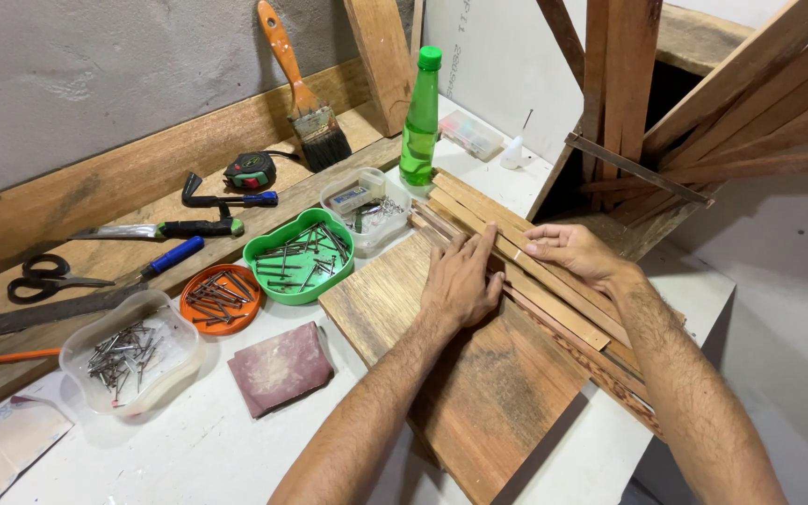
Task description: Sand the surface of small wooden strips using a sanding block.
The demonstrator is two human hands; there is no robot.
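Bright even light, soft shadows, sharp focus

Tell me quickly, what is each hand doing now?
Left hand: open, flat, pressing on the thin wooden strips.
Right hand: fingers curled, touching the same strips; no full grasp visible.

Green bottle (420, 117), paintbrush (303, 93), scissors (41, 277), green dish of nails (299, 254), sandpaper (281, 367).
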